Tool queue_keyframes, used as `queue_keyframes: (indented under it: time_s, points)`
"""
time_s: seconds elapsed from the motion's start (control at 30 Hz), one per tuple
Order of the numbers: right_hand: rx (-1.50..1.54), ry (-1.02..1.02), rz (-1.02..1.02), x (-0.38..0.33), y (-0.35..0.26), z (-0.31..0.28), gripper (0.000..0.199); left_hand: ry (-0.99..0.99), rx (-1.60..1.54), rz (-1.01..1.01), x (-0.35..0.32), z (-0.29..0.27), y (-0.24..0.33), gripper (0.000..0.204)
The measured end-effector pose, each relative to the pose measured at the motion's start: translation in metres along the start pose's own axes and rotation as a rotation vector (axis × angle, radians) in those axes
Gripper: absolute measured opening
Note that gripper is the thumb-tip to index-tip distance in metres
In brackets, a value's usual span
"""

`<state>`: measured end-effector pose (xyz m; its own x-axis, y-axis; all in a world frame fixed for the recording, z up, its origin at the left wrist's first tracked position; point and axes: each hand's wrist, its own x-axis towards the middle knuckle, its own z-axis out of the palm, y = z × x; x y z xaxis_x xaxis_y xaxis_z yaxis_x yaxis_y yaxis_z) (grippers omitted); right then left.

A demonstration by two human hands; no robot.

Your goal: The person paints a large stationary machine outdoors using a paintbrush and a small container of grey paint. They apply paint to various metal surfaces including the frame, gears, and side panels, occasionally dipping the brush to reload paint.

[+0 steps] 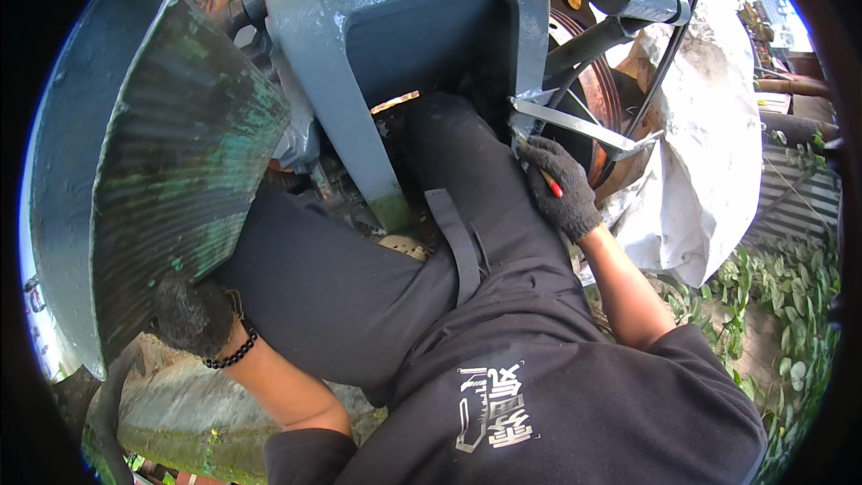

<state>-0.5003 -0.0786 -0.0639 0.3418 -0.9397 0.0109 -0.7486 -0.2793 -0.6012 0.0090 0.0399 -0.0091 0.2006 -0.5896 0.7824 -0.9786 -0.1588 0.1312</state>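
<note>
My right hand (558, 181), in a dark knitted glove, is closed round a slim paintbrush (550, 183) with a red-ended handle. Its tip points at the blue-grey machine frame (530, 54), beside a pale metal bracket (575, 120); whether the bristles touch is hard to see. At the lower left, my left hand (191, 313), gloved alike, is closed at the bottom edge of a large ribbed fender (180, 162). The fender's ribbed face is worn brown and green, while its outer side is blue-grey.
My legs (341, 283) straddle a frame post. An orange-brown wheel rim (597, 81) and a crumpled white sheet (700, 153) lie to the right, near black cables (673, 45). Leafy plants (790, 314) grow at the lower right. A mossy concrete ledge (189, 409) runs below the fender.
</note>
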Motion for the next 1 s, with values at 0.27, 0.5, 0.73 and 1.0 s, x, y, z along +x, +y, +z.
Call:
queue_keyframes:
  time_s: [0.27,0.5,0.73,1.0]
  points:
    - [-0.015,0.098,0.022,-0.003,-0.001,0.004,0.032,-0.031,0.245,0.188,-0.008,-0.007,-0.033,0.054]
    - [0.099,-0.03,0.017,-0.018,0.004,-0.009,0.033,-0.05,0.407,0.28,-0.003,-0.009,-0.023,0.046]
    - [-0.071,0.322,0.031,-0.025,0.033,0.019,0.029,0.039,0.276,0.195,0.011,-0.003,0.002,0.029]
    - [0.169,0.144,0.137,-0.011,0.015,0.014,0.026,-0.003,0.411,0.282,0.007,-0.014,-0.008,0.043]
